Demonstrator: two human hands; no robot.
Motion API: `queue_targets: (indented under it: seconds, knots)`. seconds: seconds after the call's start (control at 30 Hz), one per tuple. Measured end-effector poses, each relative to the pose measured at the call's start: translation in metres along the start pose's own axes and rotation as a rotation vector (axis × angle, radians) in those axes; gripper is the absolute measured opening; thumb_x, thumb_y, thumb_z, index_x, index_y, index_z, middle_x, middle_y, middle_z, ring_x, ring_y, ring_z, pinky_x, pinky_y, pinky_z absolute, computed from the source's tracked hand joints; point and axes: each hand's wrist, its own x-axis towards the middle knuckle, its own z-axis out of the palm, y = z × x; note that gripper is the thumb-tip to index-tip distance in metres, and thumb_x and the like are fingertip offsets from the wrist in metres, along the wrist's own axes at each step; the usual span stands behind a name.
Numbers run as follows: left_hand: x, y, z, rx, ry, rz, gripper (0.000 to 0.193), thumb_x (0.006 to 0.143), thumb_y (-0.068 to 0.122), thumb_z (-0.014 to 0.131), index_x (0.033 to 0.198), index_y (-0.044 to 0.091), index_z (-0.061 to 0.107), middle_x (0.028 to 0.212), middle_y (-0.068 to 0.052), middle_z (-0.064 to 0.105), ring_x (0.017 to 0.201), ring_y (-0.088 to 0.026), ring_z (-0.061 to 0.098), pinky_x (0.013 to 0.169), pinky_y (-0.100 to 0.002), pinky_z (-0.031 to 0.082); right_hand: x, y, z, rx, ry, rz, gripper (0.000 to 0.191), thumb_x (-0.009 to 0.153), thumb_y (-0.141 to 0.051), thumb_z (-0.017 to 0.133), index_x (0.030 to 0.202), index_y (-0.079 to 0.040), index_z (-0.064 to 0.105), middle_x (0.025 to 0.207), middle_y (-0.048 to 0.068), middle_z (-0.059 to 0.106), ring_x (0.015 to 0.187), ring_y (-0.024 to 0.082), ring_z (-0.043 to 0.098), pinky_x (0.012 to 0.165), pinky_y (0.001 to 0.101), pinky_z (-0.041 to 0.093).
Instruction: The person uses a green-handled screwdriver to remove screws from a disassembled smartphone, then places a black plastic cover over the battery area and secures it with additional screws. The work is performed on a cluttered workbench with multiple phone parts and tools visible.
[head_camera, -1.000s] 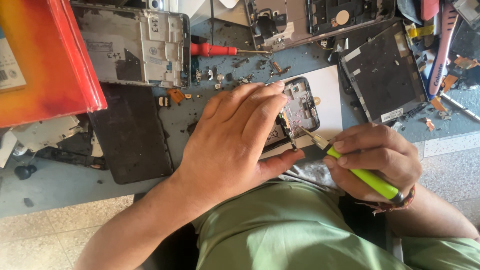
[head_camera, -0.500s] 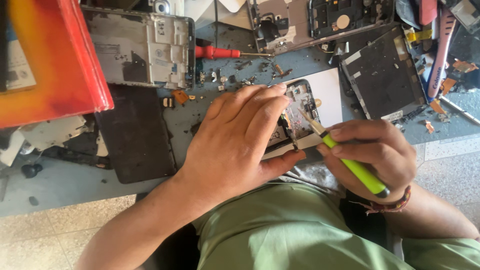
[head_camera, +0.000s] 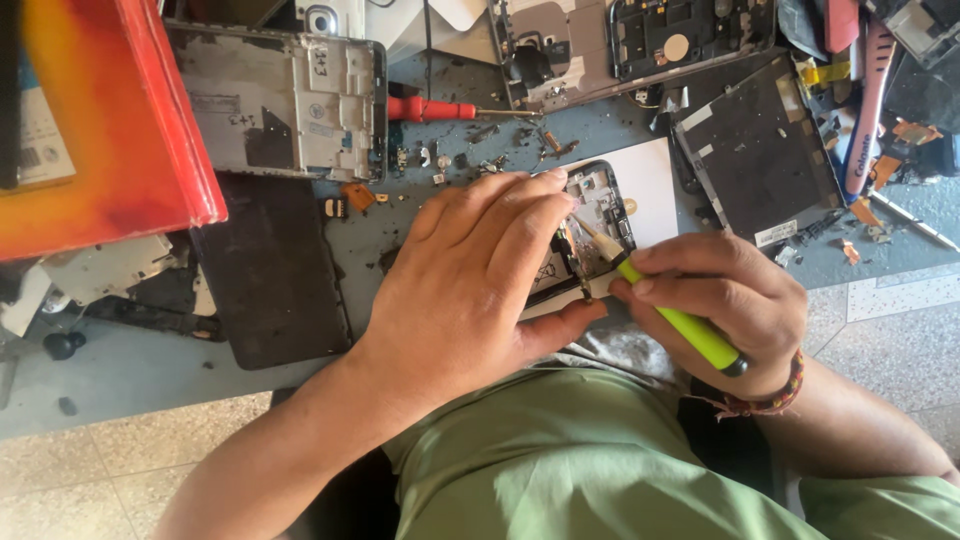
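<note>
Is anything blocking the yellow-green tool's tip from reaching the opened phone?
Nothing visible does. The right hand holds the yellow-green tool with its tip already on the opened phone, beside the left hand pressing the phone down.

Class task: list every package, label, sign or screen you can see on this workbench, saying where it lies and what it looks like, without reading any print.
Red and orange box: top left, flat, glossy, with a white label at its left edge.
Black screen panel: left of the left hand, dark rectangle, lying flat.
Black panel: upper right, tilted, white sticker on its lower edge.
Pink and white tube: far right, narrow.
</note>
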Motion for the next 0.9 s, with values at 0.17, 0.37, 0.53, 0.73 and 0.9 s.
queue_targets:
  seconds: [0.17,0.37,0.53,0.73,0.9]
  knots:
    - [-0.011,0.007,0.013,0.001,0.0,0.004,0.08,0.086,0.042,0.09,0.14,0.001,0.046,0.143,-0.014,0.058,0.136,-0.033,0.055,0.11,-0.047,0.044,-0.016,0.002,-0.003,-0.013,0.025,0.01,0.029,0.086,0.007,0.088,0.101,-0.003,0.065,0.109,0.015,0.071,0.091,0.022,0.074,0.075,0.0288,0.061]
    - [-0.029,0.003,-0.002,-0.001,0.001,0.007,0.08,0.087,0.042,0.089,0.14,0.002,0.046,0.143,-0.014,0.058,0.136,-0.033,0.055,0.11,-0.047,0.045,-0.021,-0.016,0.014,-0.036,0.033,0.031,0.029,0.085,0.008,0.088,0.1,-0.002,0.065,0.109,0.015,0.07,0.096,0.022,0.074,0.076,0.0278,0.061]
    - [-0.027,-0.008,-0.002,-0.001,-0.004,0.008,0.08,0.086,0.043,0.089,0.139,0.002,0.046,0.143,-0.014,0.058,0.136,-0.033,0.054,0.11,-0.047,0.045,-0.009,-0.013,0.019,0.002,0.037,0.03,0.027,0.08,0.008,0.085,0.095,-0.002,0.064,0.104,0.016,0.069,0.09,0.023,0.073,0.074,0.0302,0.061]
    - [-0.041,-0.007,0.003,0.002,-0.009,0.009,0.081,0.086,0.044,0.089,0.139,0.002,0.045,0.143,-0.014,0.058,0.136,-0.033,0.054,0.11,-0.047,0.045,-0.023,-0.013,0.027,0.023,0.001,0.005,0.027,0.085,0.007,0.086,0.099,-0.003,0.066,0.108,0.014,0.07,0.095,0.022,0.074,0.075,0.0285,0.062]
    - [-0.046,-0.005,0.011,0.004,-0.013,0.013,0.081,0.086,0.044,0.089,0.139,0.002,0.045,0.142,-0.014,0.058,0.135,-0.033,0.055,0.11,-0.048,0.045,-0.032,-0.012,0.029,0.012,0.021,0.006,0.027,0.085,0.008,0.086,0.099,-0.003,0.066,0.109,0.015,0.071,0.094,0.022,0.074,0.074,0.0283,0.061]
